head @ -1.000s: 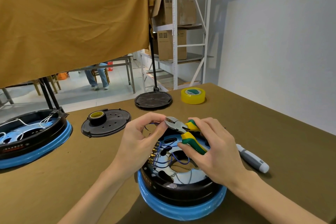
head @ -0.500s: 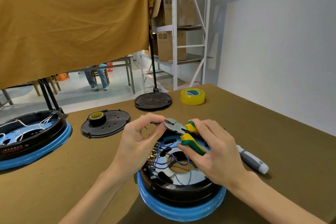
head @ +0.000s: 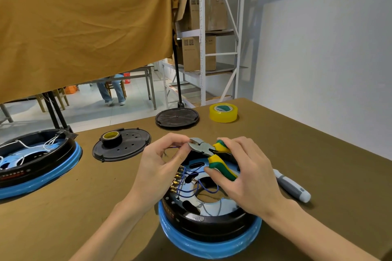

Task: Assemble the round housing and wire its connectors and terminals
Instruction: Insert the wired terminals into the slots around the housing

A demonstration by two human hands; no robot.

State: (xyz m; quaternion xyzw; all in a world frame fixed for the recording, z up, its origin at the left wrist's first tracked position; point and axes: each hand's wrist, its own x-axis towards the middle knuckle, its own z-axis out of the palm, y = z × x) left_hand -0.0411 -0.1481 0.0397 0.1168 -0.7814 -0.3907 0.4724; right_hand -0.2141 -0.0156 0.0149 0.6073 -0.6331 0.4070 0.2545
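Housing (head: 209,221) first: round and black with a blue band around its base, it sits on the brown table (head: 84,207) right before us, its open top showing a pale blue plate, blue wires (head: 191,188) looping across it and a row of brass terminals (head: 177,180) along its left inner edge. Above the housing's far rim, our right hand (head: 252,178) curls round the green-and-yellow handles of the pliers (head: 209,151), whose metal nose points left. Our left hand (head: 163,167), just left of that nose, pinches a thin blue wire end (head: 174,146) between thumb and forefinger, the other fingers curled in.
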